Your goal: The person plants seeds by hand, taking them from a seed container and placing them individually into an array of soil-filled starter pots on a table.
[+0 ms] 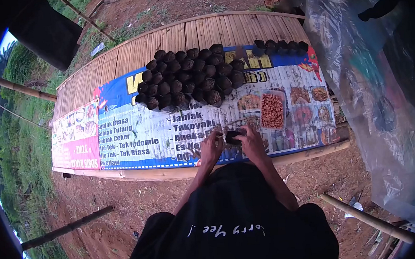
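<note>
A small black plastic seedling bag (pixel 232 137) is in the fingers of my right hand (pixel 253 144), low over the banner near the table's front edge. Just left of it, my left hand (pixel 212 147) has its fingers bent together beside the bag; whatever is between them is too small to make out. Dark crumbs of soil (pixel 224 128) lie on the banner around the fingertips. To the right of my right hand is a clear plastic tub of reddish-brown seeds (pixel 272 111).
Several filled black seedling bags (pixel 184 78) stand packed together on the printed banner (pixel 129 121), with a shorter row of bags (pixel 281 47) at the back right. Under the banner is a bamboo-slat table (pixel 161 40). A clear plastic sheet (pixel 358 69) hangs at the right.
</note>
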`<state>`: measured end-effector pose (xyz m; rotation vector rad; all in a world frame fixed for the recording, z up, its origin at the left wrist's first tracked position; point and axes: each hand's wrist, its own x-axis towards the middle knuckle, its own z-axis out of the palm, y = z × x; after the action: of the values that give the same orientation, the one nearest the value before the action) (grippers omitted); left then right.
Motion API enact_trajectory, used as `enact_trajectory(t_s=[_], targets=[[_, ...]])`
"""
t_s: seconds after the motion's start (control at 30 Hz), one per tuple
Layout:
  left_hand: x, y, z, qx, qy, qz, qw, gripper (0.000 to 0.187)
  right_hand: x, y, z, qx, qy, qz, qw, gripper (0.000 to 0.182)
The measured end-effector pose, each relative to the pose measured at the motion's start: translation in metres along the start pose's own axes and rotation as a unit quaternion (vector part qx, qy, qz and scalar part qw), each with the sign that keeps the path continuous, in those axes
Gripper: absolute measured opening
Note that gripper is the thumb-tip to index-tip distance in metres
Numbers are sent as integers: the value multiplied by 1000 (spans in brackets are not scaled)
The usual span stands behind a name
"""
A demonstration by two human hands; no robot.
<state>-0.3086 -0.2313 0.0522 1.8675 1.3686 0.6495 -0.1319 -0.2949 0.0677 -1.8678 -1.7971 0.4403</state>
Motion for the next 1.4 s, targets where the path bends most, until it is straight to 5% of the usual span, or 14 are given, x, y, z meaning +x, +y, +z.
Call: enact_trajectory(t_s=[0.87,1.3,1.4], targets=[[4,6,6,-23,-54,-7,998,23,2,-30,13,-296,-108,38,948,18],[8,0,8,-6,-61,23,998,22,0,-13,20,-251,-109,16,962,21],[5,3,6,3,-40,33,999,21,-3,-8,11,-135,-150,75,976,28]])
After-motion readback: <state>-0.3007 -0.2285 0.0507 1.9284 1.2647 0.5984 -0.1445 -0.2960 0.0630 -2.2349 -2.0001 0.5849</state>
